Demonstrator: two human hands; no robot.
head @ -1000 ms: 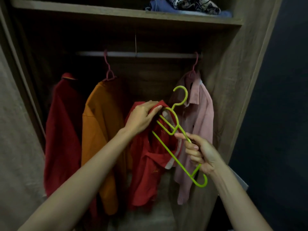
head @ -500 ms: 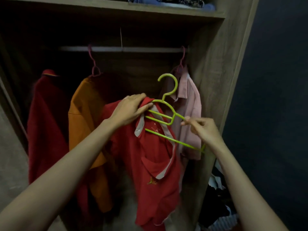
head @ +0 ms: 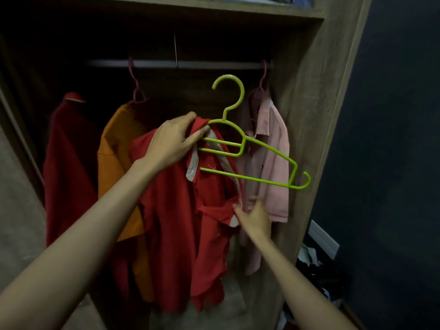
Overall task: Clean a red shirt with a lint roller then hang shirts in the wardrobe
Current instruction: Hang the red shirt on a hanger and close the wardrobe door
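A red shirt (head: 181,210) with pale trim hangs from my left hand (head: 175,141), which grips its collar together with the left end of a lime-green hanger (head: 247,144). The hanger's left arm is inside the shirt's neck; its right arm sticks out bare, and its hook points up, below the rail (head: 181,64). My right hand (head: 256,216) is lower, fingers apart, touching the shirt's front edge near the trim. It holds nothing that I can see.
On the wardrobe rail hang a dark red garment (head: 69,167), an orange shirt (head: 114,167) and a pink shirt (head: 273,163), the last against the right wall (head: 316,115). A shelf (head: 238,7) with folded clothes lies above. Clutter (head: 316,270) sits on the floor at right.
My right hand has let go of the hanger's right arm and dropped to the shirt's front. The hanger has levelled and risen, held by my left hand with the collar.
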